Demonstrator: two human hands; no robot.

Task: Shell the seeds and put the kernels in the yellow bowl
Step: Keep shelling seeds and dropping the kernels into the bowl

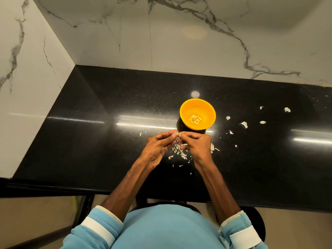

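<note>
A yellow bowl (197, 106) stands on the black counter (89, 132), with several pale kernels (195, 119) lying in its bottom. Just in front of the bowl my left hand (158, 148) and my right hand (197, 144) meet fingertip to fingertip. Between them they pinch a small pale seed (178, 134), which their fingertips mostly hide. Broken shell pieces (179, 152) lie on the counter under and between my hands.
More shell scraps (244, 124) are scattered to the right of the bowl, and one seed piece (140, 134) lies left of my left hand. Marble walls close the counter at the back and left. The counter's front edge runs just below my forearms.
</note>
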